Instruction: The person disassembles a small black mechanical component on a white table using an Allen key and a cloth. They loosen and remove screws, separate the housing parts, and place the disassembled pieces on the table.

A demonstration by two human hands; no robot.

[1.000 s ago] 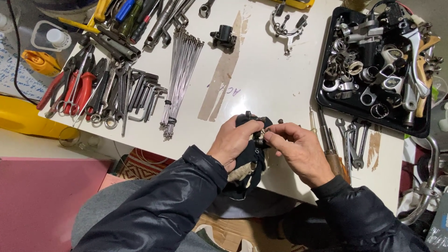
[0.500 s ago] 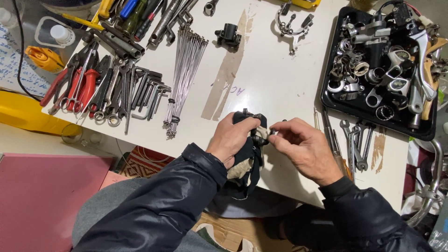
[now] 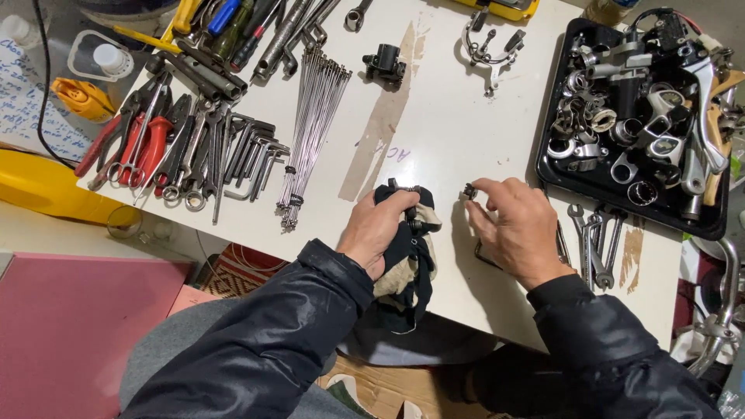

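A white desk (image 3: 458, 155) is seen from above, with both forearms in dark jacket sleeves entering from the lower edge.

The left hand (image 3: 378, 230) is closed around a dark rag (image 3: 403, 256) with a pale lining, which is bunched at the near edge of the desk and hangs partly over it. A small dark metal part (image 3: 407, 192) protrudes from the top of the rag, just above the thumb; its exact form cannot be made out.

The right hand (image 3: 512, 225) is held a short way to the right, apart from the rag. A small dark fitting (image 3: 469, 190) is pinched between its thumb and forefinger, just above the desk surface. Whether the fitting touches the desk cannot be told.

To the right of this hand, several spanners (image 3: 596, 242) are laid side by side. Behind them, a black tray (image 3: 552, 180) filled with assorted metal bicycle parts is placed at the right edge. A bundle of thin steel spokes (image 3: 310, 140) is laid at centre left, with hex keys (image 3: 252, 155) and red-handled pliers (image 3: 143, 147) beside it. A brake caliper (image 3: 490, 48) and a small black clamp (image 3: 385, 64) are lying at the far side. A strip of brown tape residue (image 3: 382, 128) is noted on the surface.
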